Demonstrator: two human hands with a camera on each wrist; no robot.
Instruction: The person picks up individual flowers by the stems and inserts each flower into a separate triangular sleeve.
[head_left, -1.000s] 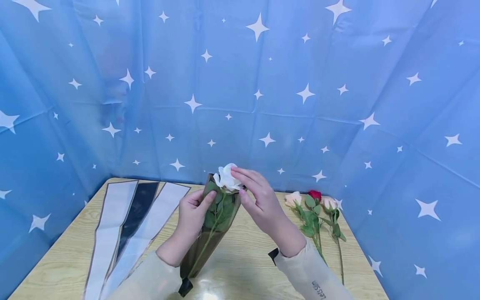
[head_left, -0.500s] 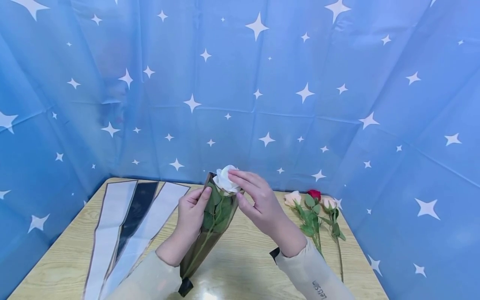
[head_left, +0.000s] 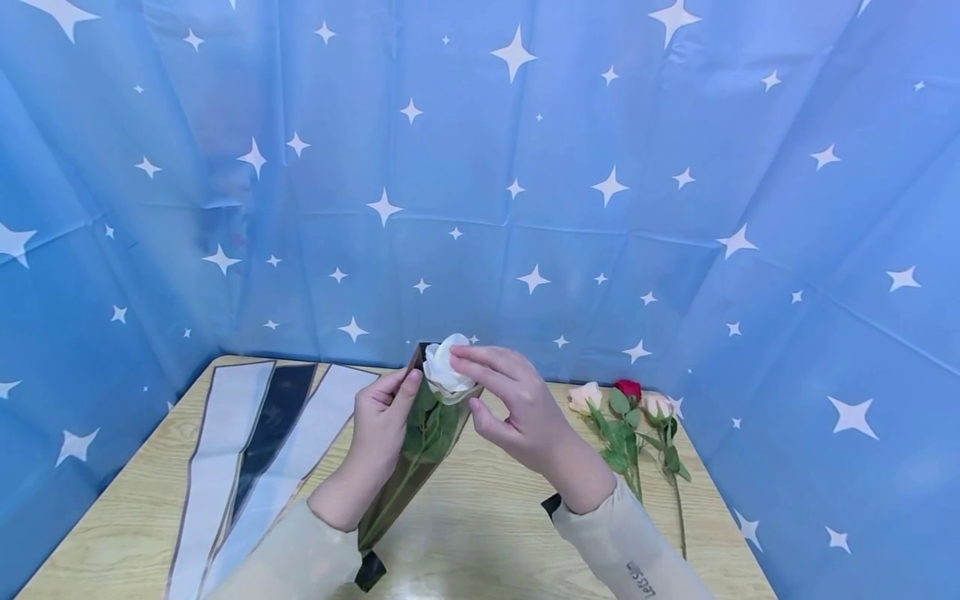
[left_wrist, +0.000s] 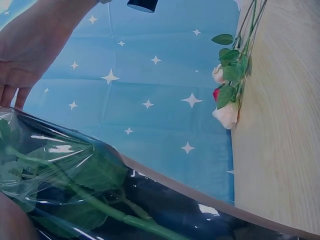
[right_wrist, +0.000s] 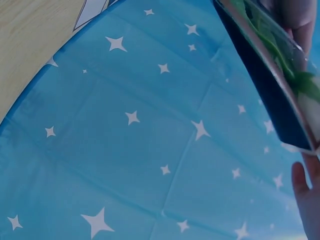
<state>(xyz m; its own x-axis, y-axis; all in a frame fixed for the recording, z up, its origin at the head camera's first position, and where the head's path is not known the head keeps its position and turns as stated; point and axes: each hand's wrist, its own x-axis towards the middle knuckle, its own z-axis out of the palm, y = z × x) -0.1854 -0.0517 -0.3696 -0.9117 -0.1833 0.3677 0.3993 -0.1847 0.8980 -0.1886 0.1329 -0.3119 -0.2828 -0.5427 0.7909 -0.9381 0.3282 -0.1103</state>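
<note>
A white rose [head_left: 446, 372] with green leaves and a long stem stands in a tapered flower sleeve [head_left: 401, 492], clear in front and dark behind. My left hand [head_left: 379, 427] grips the sleeve's upper left edge, thumb on the front. Extended fingers of my right hand [head_left: 517, 408] touch the rose's bloom from the right, with the thumb near the sleeve's upper right edge. Close up in the left wrist view, the stem and leaves [left_wrist: 95, 170] show through the shiny film. The right wrist view catches the sleeve's dark back [right_wrist: 260, 85] and some right-hand fingers [right_wrist: 307, 190] by its mouth.
Flat white sleeves [head_left: 232, 433] with dark borders and a black one [head_left: 277, 425] lie on the table's left. At the right rest a red rose [head_left: 628, 390] and two pale roses [head_left: 585, 397] on stems. A blue starred curtain [head_left: 450, 167] encloses the wooden table [head_left: 495, 533].
The white rose has sunk slightly lower into the sleeve, and my right hand has moved a little down and left with it. My left hand keeps its grip, nearly in place.
</note>
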